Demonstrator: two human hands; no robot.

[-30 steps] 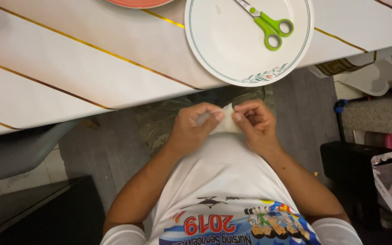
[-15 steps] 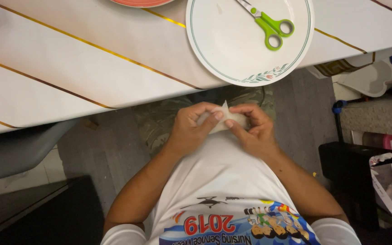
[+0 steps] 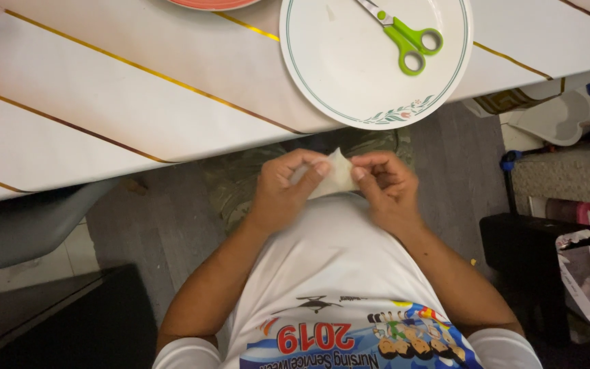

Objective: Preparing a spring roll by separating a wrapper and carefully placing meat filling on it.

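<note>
Both hands, left hand (image 3: pixel 283 188) & right hand (image 3: pixel 387 184), pinch pale wrapper (image 3: pixel 336 176) btwn fingertips.

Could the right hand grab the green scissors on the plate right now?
Probably not right away. The right hand is busy pinching a small pale folded piece together with the left hand. The green-handled scissors lie uncovered on the round white plate, so nothing blocks them.
</note>
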